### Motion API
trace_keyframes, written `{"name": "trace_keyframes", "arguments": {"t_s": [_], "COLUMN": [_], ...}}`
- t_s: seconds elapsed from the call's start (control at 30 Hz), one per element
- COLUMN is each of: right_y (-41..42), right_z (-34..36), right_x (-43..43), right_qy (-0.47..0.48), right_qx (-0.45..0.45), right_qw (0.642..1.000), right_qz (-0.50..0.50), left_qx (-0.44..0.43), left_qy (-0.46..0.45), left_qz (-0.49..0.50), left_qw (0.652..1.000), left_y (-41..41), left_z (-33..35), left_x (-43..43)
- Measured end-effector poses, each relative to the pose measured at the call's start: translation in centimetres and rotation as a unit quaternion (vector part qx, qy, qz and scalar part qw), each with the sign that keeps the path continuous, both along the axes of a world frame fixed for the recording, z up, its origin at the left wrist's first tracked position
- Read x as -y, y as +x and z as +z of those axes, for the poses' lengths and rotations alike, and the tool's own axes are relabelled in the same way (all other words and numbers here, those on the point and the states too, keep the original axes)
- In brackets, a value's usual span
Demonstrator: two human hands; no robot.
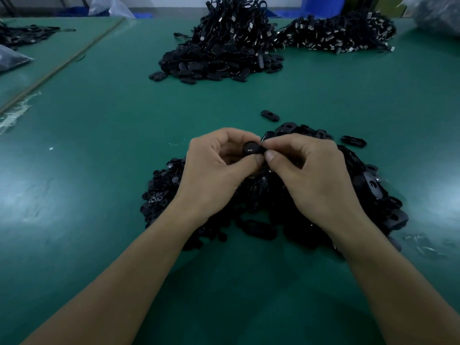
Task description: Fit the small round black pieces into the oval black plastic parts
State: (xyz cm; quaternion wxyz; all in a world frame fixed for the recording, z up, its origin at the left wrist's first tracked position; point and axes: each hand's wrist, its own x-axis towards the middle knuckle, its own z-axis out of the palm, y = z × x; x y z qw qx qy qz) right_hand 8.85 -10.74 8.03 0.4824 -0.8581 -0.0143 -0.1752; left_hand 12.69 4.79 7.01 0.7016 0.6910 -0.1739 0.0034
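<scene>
Left hand (214, 170) and right hand (313, 175) pinch one oval black part (252, 148) between their fingertips, above the pile (373, 185).

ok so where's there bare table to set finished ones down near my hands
Bare green table lies left of the near pile, out to the tan strip, and in the band between that pile and the far heap, where one stray oval part sits. Crowded under the left hand and right hand.

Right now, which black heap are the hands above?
The near heap, directly beneath the left hand and right hand; the other heaps lie far across the table.
</scene>
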Motion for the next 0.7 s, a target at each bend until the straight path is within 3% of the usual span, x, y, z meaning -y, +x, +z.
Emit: {"name": "trace_keyframes", "arguments": {"t_s": [0.17,0.4,0.7], "right_y": [0.51,0.50,0.52], "right_z": [-0.03,0.01,0.21], "right_x": [0.95,1.20,1.21], "right_qy": [0.102,0.096,0.089], "right_qx": [-0.005,0.011,0.022], "right_qw": [0.994,0.994,0.994], "right_qz": [0.039,0.051,0.066], "left_qx": [-0.044,-0.077,-0.048], "left_qy": [-0.051,-0.067,-0.019], "left_qz": [-0.015,-0.031,-0.027], "left_qw": [0.998,0.994,0.998], "left_y": [0.02,0.13,0.23], "left_z": [0.33,0.56,0.47], "left_x": [-0.03,-0.16,-0.26]}}
